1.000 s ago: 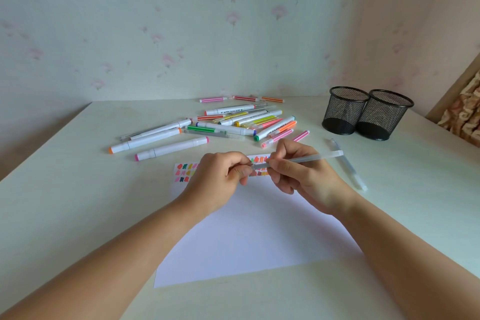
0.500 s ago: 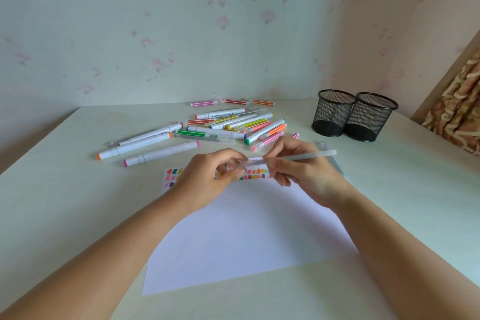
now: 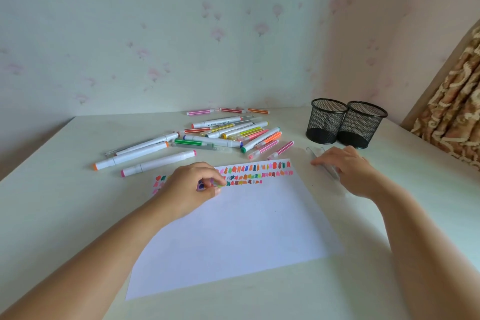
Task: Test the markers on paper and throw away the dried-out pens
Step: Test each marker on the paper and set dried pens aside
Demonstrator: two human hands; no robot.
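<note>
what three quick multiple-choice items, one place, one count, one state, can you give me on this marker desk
1. Relative to the marker pile, the mesh cups stand: A left; B right; C nearer.
2. Mesh cups: A one; B two; C four.
3. The paper's near half is: A blank; B coloured in; C folded.
Key: 1 B, they sit past the pile's right end; 2 B, two rims show side by side; 3 A, swatches line only its far edge.
</note>
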